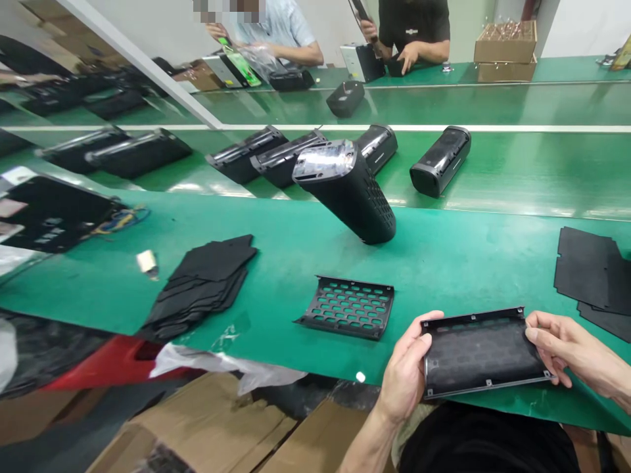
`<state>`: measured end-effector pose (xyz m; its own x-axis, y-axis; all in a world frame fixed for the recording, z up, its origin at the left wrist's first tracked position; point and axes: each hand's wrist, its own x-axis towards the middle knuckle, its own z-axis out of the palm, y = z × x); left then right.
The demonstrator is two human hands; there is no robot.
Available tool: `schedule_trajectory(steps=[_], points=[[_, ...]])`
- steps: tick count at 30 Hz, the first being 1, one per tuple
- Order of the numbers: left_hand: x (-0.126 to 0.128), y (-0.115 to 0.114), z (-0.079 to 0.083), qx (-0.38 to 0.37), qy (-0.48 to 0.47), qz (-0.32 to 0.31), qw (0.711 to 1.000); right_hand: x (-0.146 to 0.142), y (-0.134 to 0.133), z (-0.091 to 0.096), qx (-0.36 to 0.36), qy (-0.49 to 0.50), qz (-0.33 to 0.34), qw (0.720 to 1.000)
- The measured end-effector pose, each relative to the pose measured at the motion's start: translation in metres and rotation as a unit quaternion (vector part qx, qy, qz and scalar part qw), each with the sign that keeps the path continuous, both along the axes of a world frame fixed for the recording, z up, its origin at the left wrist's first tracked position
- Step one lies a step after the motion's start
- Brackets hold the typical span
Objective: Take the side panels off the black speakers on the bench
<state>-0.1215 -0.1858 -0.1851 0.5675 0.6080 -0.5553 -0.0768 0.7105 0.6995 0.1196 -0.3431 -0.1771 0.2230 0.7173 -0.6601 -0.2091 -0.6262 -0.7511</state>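
close in at the bench edge, the person's left hand [405, 376] grips one short side of a black perforated speaker panel [480, 353], fingers curled around behind it, while the right hand [572, 348] pinches the opposite side between thumb and fingers, holding the panel just over the near edge of a green workbench [276, 289]. a matching grille panel [345, 306] lies on the bench near the hands, with black foam sheets [594, 272] just beyond the right hand, a stack of black foam sheets [200, 284] farther left, and a black speaker housing [345, 194] leaning tilted beyond them.
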Motion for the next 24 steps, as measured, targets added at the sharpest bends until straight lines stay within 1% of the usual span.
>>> schedule_trajectory(steps=[6, 11, 14, 16, 20, 24], points=[[-0.004, 0.001, -0.002, 0.006, -0.009, -0.008, 1.000, 0.001, 0.002, 0.001, 0.003, 0.016, 0.008, 1.000], [-0.004, 0.000, -0.002, 0.007, -0.029, 0.015, 0.999, -0.002, 0.000, 0.003, 0.027, 0.025, -0.003, 0.999], [-0.004, -0.003, -0.006, 0.003, -0.044, 0.029, 0.999, -0.003, 0.001, 0.005, 0.032, 0.031, -0.013, 0.999], [-0.006, -0.004, -0.009, -0.018, -0.060, 0.054, 0.997, -0.004, 0.001, 0.007, 0.031, 0.033, -0.012, 0.999], [-0.010, -0.009, -0.009, -0.085, -0.096, 0.128, 0.983, -0.007, -0.001, 0.009, 0.046, 0.055, 0.009, 0.997], [-0.011, -0.014, -0.006, -0.103, -0.137, 0.176, 0.969, -0.016, -0.006, 0.010, 0.071, 0.076, 0.045, 0.994]])
